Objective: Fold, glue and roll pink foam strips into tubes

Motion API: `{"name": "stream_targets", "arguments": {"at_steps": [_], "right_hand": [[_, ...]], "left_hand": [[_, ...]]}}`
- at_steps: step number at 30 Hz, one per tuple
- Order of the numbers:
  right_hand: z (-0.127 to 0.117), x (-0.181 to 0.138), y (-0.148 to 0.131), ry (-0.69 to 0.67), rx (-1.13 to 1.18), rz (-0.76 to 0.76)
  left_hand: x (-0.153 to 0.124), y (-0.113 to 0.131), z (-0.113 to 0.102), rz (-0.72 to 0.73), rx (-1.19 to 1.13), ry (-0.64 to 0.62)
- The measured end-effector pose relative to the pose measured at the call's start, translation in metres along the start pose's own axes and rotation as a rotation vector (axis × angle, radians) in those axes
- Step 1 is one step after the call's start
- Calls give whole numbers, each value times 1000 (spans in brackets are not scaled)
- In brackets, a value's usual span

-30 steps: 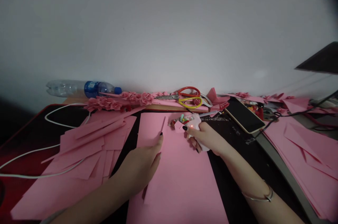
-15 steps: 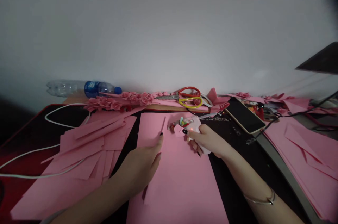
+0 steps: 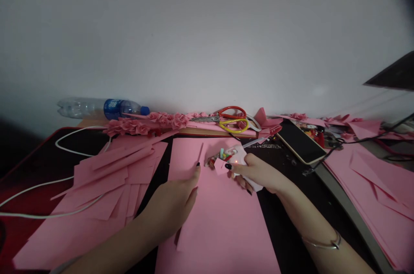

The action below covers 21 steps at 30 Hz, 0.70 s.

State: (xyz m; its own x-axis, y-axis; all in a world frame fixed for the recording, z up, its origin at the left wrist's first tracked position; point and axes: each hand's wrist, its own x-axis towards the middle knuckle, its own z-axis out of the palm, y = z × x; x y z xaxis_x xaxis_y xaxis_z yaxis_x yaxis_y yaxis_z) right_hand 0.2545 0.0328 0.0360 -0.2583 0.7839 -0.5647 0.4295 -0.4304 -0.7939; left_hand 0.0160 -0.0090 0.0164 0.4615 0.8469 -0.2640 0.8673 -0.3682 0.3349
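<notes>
My left hand [image 3: 173, 203] lies over the folded edge of a large pink paper sheet [image 3: 233, 231], its index finger stretched along the fold and its thumb beside it. It holds that edge down; the other fingers are hidden. My right hand [image 3: 258, 172] is closed around a white hot glue gun [image 3: 239, 155] with a lit red light. A clear glue stick [image 3: 254, 142] sticks out of its back. A small pink paper piece [image 3: 220, 166] sits by my right thumb, near the gun's front, among small coloured bits [image 3: 223, 153].
Cut pink sheets [image 3: 106, 188] and a white cable [image 3: 77, 213] lie left. Behind are a plastic bottle [image 3: 87, 107], pink paper flowers [image 3: 139, 126] and scissors [image 3: 233, 112]. A phone [image 3: 300, 141] and more pink paper [image 3: 368, 205] lie to the right.
My right hand and the glue gun have shifted slightly to the right and tilted a little. My left hand stays in place on the fold.
</notes>
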Motion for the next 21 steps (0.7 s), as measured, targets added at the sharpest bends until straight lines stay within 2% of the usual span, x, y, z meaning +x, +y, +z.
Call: {"name": "stream_targets", "arguments": {"at_steps": [4, 9, 16, 21], "right_hand": [[0, 0, 0, 83, 21, -39], [0, -1, 2, 4, -16, -12], [-1, 8, 1, 160, 82, -101], [-7, 16, -3, 140, 87, -88]], "left_hand": [[0, 0, 1, 6, -7, 13], [-1, 1, 0, -7, 4, -2], [0, -1, 2, 4, -10, 16], [0, -2, 4, 9, 3, 26]]}}
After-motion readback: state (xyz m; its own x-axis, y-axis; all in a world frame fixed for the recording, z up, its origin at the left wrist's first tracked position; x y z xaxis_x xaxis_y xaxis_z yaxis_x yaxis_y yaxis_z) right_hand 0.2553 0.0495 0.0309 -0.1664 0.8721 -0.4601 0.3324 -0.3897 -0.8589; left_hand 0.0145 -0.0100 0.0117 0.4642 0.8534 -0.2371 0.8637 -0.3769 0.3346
